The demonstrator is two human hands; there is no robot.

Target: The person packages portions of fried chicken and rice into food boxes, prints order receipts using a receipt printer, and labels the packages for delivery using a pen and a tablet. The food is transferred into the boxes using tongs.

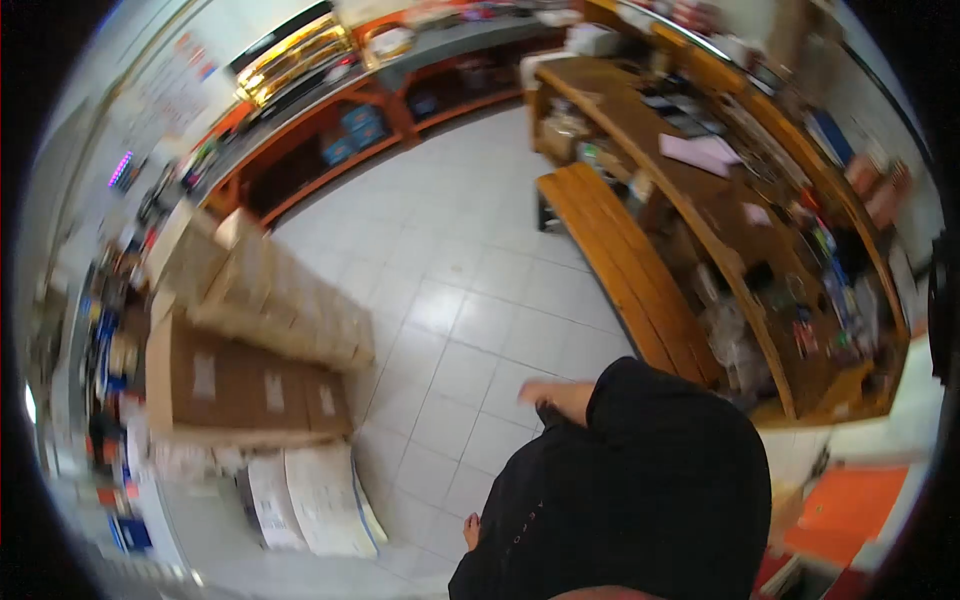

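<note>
My right hand [540, 392] hangs out from a short black sleeve, over the tiled floor [440, 430] and in front of the black shirt [640, 490]. It is smeared by motion, and its fingers cannot be made out. Low beside the shirt, only a small part of my left hand [472, 531] shows; the shirt hides the rest. I see no object in either hand. Nearest to my right hand is the end of a wooden bench [630, 270]. White sacks [325, 500] lie on the floor to the left of my left hand.
Stacked cardboard boxes [240, 385] stand at the left, with more wrapped boxes [290, 295] behind. A cluttered wooden workbench [640, 140] runs along the right, behind the bench. Orange-framed counters [400, 110] line the far wall. An orange panel [850, 510] is at lower right.
</note>
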